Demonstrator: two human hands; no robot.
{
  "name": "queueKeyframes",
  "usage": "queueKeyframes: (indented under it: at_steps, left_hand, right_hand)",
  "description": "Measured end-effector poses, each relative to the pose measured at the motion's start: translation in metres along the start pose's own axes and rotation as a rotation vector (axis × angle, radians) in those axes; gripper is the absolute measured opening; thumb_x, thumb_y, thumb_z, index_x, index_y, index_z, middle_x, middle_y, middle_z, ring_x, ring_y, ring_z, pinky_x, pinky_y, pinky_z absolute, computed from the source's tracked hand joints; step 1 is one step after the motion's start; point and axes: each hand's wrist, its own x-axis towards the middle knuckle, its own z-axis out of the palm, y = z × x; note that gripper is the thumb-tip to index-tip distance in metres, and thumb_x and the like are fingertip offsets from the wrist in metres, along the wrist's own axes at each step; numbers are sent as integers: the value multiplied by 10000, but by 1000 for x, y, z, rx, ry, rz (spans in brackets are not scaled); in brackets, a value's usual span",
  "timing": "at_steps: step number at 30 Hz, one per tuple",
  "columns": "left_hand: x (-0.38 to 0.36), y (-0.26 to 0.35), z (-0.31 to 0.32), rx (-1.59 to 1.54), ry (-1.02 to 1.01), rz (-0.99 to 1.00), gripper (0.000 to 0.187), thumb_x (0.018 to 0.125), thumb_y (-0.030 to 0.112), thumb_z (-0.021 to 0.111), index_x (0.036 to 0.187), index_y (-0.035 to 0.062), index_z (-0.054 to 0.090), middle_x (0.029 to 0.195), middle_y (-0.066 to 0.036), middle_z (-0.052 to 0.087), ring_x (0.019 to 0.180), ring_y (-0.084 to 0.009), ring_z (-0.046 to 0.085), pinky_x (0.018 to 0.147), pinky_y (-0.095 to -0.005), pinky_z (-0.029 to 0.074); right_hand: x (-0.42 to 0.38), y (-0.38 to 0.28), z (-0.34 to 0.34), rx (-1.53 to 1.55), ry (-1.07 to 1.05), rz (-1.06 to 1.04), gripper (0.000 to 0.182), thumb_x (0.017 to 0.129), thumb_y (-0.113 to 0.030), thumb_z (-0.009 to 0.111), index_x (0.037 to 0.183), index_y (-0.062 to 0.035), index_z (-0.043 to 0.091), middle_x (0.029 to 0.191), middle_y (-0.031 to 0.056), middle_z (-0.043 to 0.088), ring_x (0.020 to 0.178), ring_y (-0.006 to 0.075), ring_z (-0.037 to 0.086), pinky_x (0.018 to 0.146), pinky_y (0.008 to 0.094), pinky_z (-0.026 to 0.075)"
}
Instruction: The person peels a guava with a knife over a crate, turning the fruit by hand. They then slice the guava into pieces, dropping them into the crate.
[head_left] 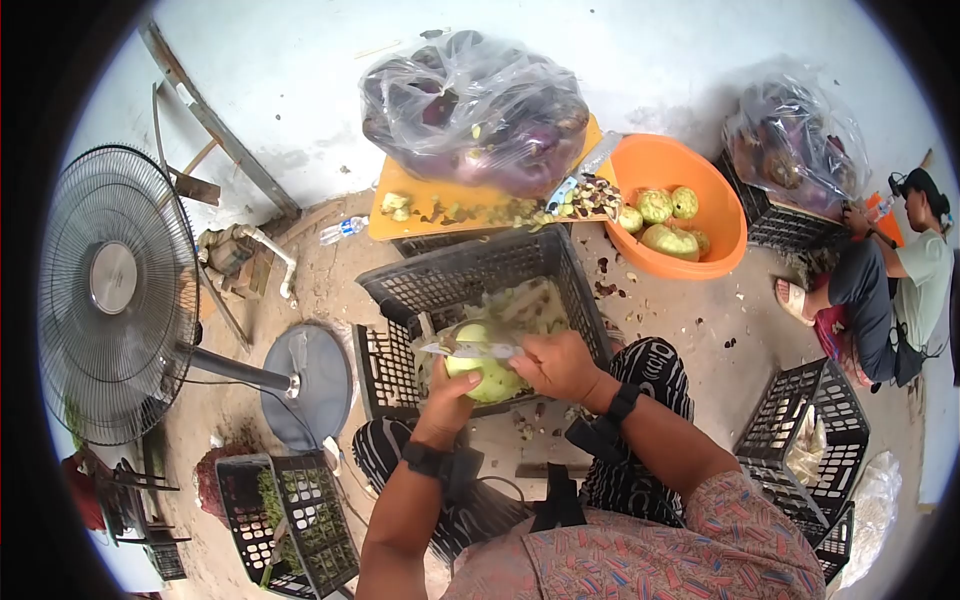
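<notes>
My left hand [447,402] cups a pale green, peeled round vegetable [480,382] that looks like a kohlrabi. In my right hand [556,366] is a knife [465,349], its blade lying across the top of the vegetable and pointing left. My right fingers are closed round the handle, which they mostly hide. Both hands are above a black plastic crate [400,295] that has pale peelings [520,305] inside.
Beyond the crate, a yellow board [400,222] bears trimmings, a cleaver [565,192] and a bag of purple vegetables [470,120]. An orange basin [725,225] holds several peeled ones. A fan [115,285] stands left; another person [905,270] sits right, near a crate [800,440].
</notes>
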Motion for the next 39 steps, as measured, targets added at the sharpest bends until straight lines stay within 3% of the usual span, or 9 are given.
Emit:
queueKeyframes:
  at_steps: [7, 9, 19, 21, 25, 29, 39]
  left_hand:
    - [4, -7, 3, 84, 58, 83, 639, 724, 166, 708, 1281, -1, 442, 1148, -119, 599, 1059, -243, 604, 923, -369, 489]
    - [5, -8, 1, 29, 54, 47, 740, 709, 67, 710, 1358, 51, 356, 1193, -103, 537, 1114, -232, 542, 953, -356, 451]
    - [-1, -8, 1, -11, 153, 102, 775, 719, 52, 696, 1398, 51, 322, 1212, -104, 530, 1114, -227, 550, 963, -361, 447]
    - [-1, -3, 4, -13, 77, 142, 756, 732, 44, 680, 1398, 47, 321, 1211, -104, 532, 1119, -227, 548, 963, -359, 448]
    - [-4, -2, 3, 63, 172, 132, 744, 736, 75, 688, 1388, 39, 332, 1217, -103, 532, 1132, -224, 542, 972, -362, 444]
    - [-15, 8, 5, -14, 55, 138, 694, 746, 147, 692, 1355, 33, 381, 1228, -116, 540, 1125, -241, 550, 959, -374, 461]
    - [-50, 34, 4, 8, 177, 128, 604, 798, 231, 699, 1322, 84, 438, 1253, -84, 541, 1161, -247, 539, 956, -413, 475]
  right_hand:
    - [-1, 2, -2, -19, -1, 19, 319, 877, -323, 604, 678, -80, 548, 618, 109, 589, 557, 329, 587, 511, 421, 460]
    - [-2, 2, -2, -20, 4, 22, 322, 878, -325, 601, 677, -80, 548, 618, 110, 590, 558, 330, 588, 510, 422, 459]
    - [0, 3, 6, -10, -10, 126, 351, 900, -348, 568, 699, -60, 576, 639, 170, 582, 591, 391, 573, 542, 470, 451]
    - [0, 6, 7, -7, -22, 180, 363, 906, -357, 560, 700, -60, 586, 638, 177, 583, 596, 395, 575, 547, 474, 450]
    - [0, 14, 9, -107, -67, 199, 411, 916, -382, 538, 693, -42, 602, 634, 186, 592, 602, 396, 586, 556, 480, 456]
    - [0, 26, 14, -259, -151, 279, 464, 923, -412, 506, 703, -27, 645, 642, 191, 610, 611, 396, 598, 576, 491, 467]
    - [0, 22, -14, -199, -18, 296, 462, 941, -390, 509, 691, -20, 627, 644, 205, 599, 629, 417, 584, 588, 496, 465]
